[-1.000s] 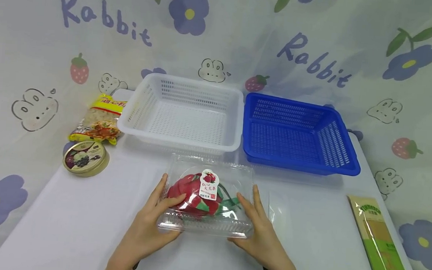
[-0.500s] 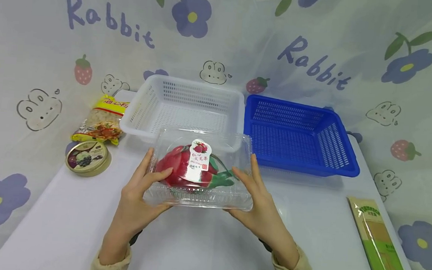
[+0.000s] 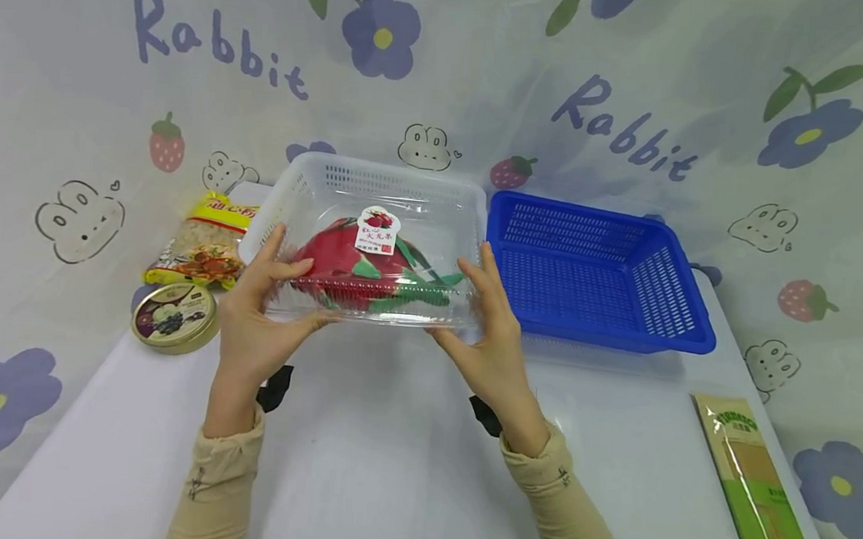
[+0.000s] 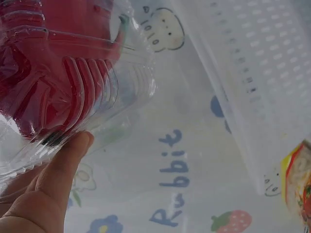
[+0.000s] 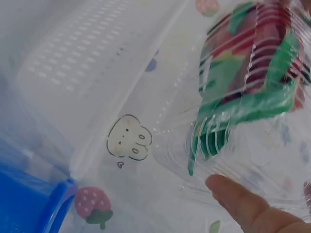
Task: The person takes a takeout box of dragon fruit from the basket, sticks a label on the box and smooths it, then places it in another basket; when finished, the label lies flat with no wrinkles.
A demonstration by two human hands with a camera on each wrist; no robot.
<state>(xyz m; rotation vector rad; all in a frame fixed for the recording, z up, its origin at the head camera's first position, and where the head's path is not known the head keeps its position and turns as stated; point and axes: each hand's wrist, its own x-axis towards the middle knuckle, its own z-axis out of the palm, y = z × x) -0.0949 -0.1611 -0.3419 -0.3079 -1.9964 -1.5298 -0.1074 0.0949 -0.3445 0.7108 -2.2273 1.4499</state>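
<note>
A clear plastic clamshell box [image 3: 435,224] holds a red and green dragon fruit [image 3: 338,255] and carries a white label [image 3: 377,232]. My left hand [image 3: 254,315] grips its left side, thumb at the lower front edge and fingers along the wall. On the opposite side my right hand [image 3: 493,336] holds it the same way. In the head view the raised box overlaps the white basket [image 3: 311,161], hiding much of its inside. The left wrist view has the fruit's red body [image 4: 73,29] close behind the clear wall; green leaf tips [image 5: 214,136] show in the right wrist view.
A blue basket [image 3: 593,323] stands to the right of the white one. At the left lie a yellow food packet [image 3: 204,237] and a round gold tin [image 3: 175,318]. A long green packet [image 3: 764,501] lies along the right edge of the white table [image 3: 388,467].
Both hands have lifted the box from the front of the table, moving it away and slightly left until it overlaps the white basket. The baskets and packets stay where they were.
</note>
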